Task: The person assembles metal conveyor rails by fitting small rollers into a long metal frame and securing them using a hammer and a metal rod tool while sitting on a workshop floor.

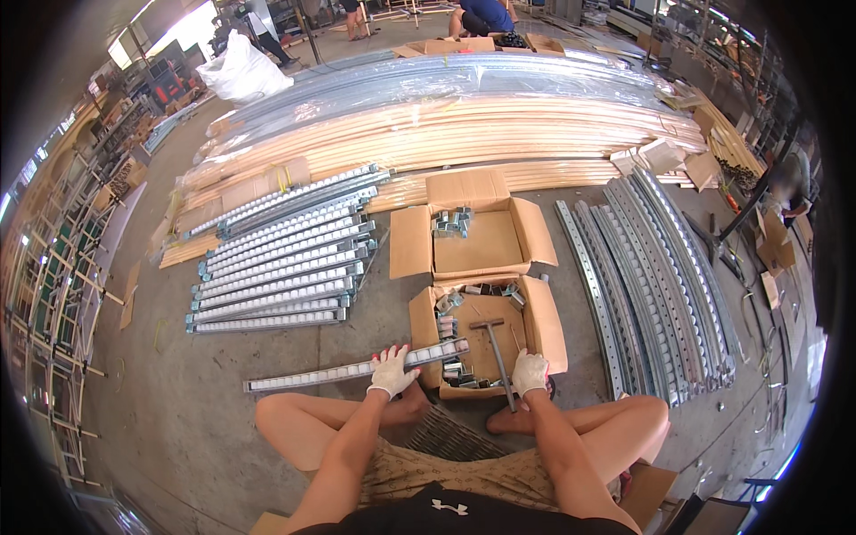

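Observation:
I sit on the floor with both knees spread. My left hand (390,370), in a white glove, grips a long metal roller rail (352,366) that lies across the floor, its right end resting on the near cardboard box (547,325). My gloved right hand (530,372) rests at that box's front edge, by the lower end of a T-shaped metal hand tool (495,343) lying in the box. Whether it grips the tool I cannot tell. Small metal brackets (450,303) lie in the box.
A second open cardboard box (410,242) with a few brackets stands behind the first. Rows of finished roller rails (281,259) lie to the left, bare metal channels (655,276) to the right. Long wrapped profiles (446,125) are stacked beyond. People work at the back and right.

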{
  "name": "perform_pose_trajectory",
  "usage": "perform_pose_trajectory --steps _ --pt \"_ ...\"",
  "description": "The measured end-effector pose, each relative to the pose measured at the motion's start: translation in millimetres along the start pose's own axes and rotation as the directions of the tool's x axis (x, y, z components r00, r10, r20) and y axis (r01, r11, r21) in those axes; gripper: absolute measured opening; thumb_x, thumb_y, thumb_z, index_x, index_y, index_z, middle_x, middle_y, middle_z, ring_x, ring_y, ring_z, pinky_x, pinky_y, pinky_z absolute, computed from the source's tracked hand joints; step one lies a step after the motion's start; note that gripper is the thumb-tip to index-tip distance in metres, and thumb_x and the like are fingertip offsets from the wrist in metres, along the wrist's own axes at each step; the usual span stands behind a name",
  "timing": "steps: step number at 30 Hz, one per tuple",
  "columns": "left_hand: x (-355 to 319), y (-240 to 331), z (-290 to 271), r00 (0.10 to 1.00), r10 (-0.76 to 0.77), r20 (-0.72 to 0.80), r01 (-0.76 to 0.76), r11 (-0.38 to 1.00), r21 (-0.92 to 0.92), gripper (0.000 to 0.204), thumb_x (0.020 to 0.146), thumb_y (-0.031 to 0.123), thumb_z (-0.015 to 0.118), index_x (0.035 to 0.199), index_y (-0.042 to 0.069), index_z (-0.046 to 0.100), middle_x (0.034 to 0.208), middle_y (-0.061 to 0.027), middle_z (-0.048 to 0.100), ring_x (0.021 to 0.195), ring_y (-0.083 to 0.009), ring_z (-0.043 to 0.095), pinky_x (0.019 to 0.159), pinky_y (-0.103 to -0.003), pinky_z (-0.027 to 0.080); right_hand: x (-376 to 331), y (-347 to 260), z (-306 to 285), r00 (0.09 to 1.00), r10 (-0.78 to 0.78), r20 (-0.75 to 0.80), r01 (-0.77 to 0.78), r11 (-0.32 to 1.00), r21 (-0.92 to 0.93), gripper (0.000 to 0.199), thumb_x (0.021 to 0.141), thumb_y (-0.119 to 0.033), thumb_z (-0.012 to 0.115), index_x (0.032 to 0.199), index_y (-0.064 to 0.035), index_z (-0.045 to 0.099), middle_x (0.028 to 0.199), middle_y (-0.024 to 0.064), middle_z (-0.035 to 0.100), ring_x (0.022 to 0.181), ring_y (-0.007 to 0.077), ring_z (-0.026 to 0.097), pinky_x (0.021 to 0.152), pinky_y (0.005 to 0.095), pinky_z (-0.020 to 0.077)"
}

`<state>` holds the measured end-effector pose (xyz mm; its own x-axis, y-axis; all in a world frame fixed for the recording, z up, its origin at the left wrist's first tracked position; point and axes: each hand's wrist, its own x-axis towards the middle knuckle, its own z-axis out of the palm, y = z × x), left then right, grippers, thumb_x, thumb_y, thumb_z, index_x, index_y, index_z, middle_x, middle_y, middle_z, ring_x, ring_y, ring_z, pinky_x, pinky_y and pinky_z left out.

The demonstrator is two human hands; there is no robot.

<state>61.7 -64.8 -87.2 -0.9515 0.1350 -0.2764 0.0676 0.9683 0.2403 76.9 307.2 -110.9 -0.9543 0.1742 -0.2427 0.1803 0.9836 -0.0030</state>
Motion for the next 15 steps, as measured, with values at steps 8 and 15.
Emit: perform_pose_trajectory --steps 8,15 --pt "43 82 -24 0.932 0.34 -0.126 -0.355 0.926 -0.13 0.072 0.095 0.054 0.063 0.152 0.013 0.047 0.15 -0.0214 0.052 0.141 -0.0385 0.047 0.118 -0.054 0.034 -12 -11 -22 0.998 -0.007 0.067 0.008 1.0 -0.015 0.026 0.094 -0.016 0.058 0.115 -0.002 0.065 0.099 0.0159 0.078 0.099 0.0326 0.075 0.086 0.0437 0.058" --pt "55 113 11 0.929 0.353 -0.109 -0.368 0.911 -0.184 0.047 0.095 0.04 0.065 0.138 0.022 0.063 0.136 -0.0128 0.063 0.13 -0.0341 0.056 0.105 -0.049 0.045 -17 -3 -20 0.998 -0.055 0.037 0.054 0.998 0.031 0.025 0.092 -0.016 0.06 0.112 -0.0016 0.064 0.098 0.0184 0.077 0.098 0.0353 0.075 0.085 0.0457 0.0572"
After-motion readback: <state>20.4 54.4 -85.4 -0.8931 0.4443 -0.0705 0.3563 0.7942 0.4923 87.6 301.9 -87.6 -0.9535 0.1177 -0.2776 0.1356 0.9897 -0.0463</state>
